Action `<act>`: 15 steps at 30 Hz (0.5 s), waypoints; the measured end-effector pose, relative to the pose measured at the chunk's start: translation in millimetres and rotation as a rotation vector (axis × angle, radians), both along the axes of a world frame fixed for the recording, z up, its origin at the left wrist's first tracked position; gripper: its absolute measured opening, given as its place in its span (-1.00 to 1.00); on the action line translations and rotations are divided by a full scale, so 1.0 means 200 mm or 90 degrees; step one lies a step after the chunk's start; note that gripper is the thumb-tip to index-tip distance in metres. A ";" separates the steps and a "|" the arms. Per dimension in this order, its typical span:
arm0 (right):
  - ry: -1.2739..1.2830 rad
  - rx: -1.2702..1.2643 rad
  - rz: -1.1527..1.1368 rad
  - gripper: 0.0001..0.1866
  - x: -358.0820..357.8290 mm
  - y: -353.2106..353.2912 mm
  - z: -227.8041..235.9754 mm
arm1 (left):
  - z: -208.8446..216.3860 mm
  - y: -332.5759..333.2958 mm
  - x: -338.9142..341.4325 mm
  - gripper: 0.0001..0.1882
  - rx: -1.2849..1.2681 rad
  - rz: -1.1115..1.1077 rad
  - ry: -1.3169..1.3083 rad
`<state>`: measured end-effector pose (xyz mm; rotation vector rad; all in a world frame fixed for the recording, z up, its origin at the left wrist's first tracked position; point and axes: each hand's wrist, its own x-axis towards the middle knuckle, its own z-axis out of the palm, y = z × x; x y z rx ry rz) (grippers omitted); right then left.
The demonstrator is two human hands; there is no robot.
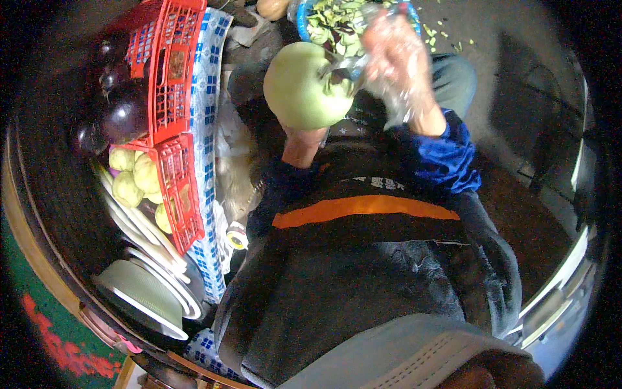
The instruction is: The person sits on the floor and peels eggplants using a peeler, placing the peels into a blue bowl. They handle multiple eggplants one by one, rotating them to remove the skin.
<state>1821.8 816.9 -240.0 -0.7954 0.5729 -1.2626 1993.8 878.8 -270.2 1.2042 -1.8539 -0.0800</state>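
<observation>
One pale-green vegetable (pixel 299 87) propped from below by left hand (pixel 306 140), fingers hidden, grip can't be told; metal tool (pixel 350 67) seemingly clamped in fingers of right hand (pixel 400 63). Peeling likely underway near blue basin (pixel 301 24); vegetable probably to be turned next.

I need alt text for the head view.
The left hand holds a large pale-green round vegetable while the plastic-covered right hand holds a blurred tool at its side. Beyond sits a blue-rimmed basin of peelings.

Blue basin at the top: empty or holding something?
Holding something: pale green and dark scraps cover what shows inside the blue basin. How deep, I cannot tell.
</observation>
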 end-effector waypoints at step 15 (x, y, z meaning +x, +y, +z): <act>-0.047 0.162 -0.035 -0.62 0.14 0.03 -0.20 | 0.00 0.01 -0.01 -0.52 0.483 -0.155 0.925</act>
